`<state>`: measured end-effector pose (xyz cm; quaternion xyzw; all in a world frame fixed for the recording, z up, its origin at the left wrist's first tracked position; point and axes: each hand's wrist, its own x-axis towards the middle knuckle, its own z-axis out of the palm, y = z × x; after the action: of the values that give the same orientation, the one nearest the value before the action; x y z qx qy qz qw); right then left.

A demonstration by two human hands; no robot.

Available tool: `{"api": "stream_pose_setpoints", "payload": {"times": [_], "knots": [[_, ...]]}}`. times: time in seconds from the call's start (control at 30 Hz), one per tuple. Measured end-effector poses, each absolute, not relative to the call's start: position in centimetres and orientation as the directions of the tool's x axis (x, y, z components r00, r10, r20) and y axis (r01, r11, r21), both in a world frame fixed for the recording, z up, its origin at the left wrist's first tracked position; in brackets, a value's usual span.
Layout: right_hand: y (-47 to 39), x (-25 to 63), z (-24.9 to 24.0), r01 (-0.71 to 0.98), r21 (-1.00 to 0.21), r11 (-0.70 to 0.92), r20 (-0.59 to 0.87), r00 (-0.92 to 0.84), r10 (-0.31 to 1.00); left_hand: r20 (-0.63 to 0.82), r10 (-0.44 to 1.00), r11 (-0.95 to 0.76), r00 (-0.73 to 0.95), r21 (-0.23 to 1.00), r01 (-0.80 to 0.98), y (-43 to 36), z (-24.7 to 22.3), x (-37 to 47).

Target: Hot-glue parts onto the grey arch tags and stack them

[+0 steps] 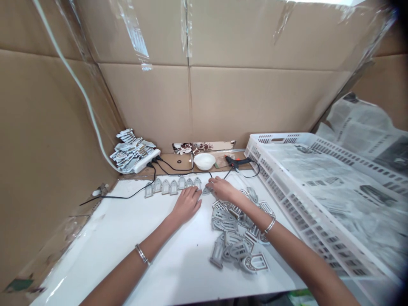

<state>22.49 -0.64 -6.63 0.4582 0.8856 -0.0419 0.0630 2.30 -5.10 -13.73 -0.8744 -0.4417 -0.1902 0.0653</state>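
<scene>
My left hand (187, 205) lies on the white tabletop with fingers stretched forward, its tips at the right end of a row of small grey window-shaped cutouts (174, 187). Just to its right, my right hand (222, 188) has its fingers bent down over a grey cutout (207, 191), partly covered by the fingertips. Beneath and beside my right forearm spreads a loose pile of similar grey arched cutouts (234, 248), some with brown edges.
A white bowl (204, 161) and a black glue gun (237, 162) with its cord stand at the back. Stacked pieces (130, 148) lie by a white power strip (147, 160) at back left. A white plastic crate (287, 199) lined with newspaper borders the right. Cardboard walls (223, 97) surround the table.
</scene>
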Motion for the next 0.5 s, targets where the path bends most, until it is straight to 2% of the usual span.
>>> {"api": "stream_pose_setpoints", "payload": {"times": [0.2,0.5], "knots": [[0.0,22.9,-6.5,0.86,-0.006,0.51,-0.18,-0.503,0.846,0.396,0.77,-0.586,0.499,0.13,0.8,-4.9,-13.8,2.1],[0.8,20.2,-7.1,0.978,-0.076,0.196,-0.146,-0.205,0.968,0.407,0.771,-0.587,0.491,0.152,0.795,-4.8,-14.1,2.0]]}}
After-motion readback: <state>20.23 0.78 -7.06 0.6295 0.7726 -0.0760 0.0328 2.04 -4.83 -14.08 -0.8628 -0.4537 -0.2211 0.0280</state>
